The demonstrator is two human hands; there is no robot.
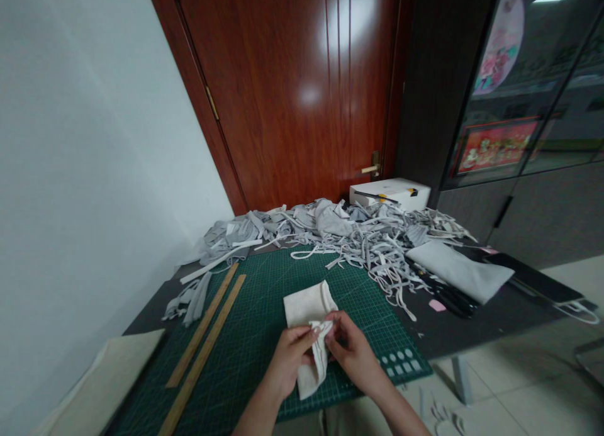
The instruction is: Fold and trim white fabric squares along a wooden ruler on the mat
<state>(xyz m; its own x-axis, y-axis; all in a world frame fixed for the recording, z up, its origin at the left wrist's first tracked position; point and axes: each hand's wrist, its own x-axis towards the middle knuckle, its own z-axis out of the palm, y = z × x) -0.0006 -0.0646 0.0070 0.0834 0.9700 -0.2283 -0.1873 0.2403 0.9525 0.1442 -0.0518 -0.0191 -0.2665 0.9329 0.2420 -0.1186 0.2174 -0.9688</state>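
Observation:
A piece of cream-coloured cloth [306, 305] is held up above the green cutting mat [264, 291], near the front of the table. My left hand [290, 355] pinches its bunched middle from the left, thumb on top. On the other side my right hand [352, 348] grips the same gathered fold with thumb and fingers. Both hands almost meet at the fold. One end of the cloth spreads away from me, while the other hangs down between my wrists. The fingertips on the underside are partly hidden.
Two wooden rulers [202, 354] lie on the mat's left side. Folded cream fabric [108, 373] sits at the front left. Grey cloth scraps and strips [349, 234] heap along the back, before a white box [391, 192]. Black-handled scissors [448, 294], a grey cloth [465, 269] and a phone [533, 277] lie right.

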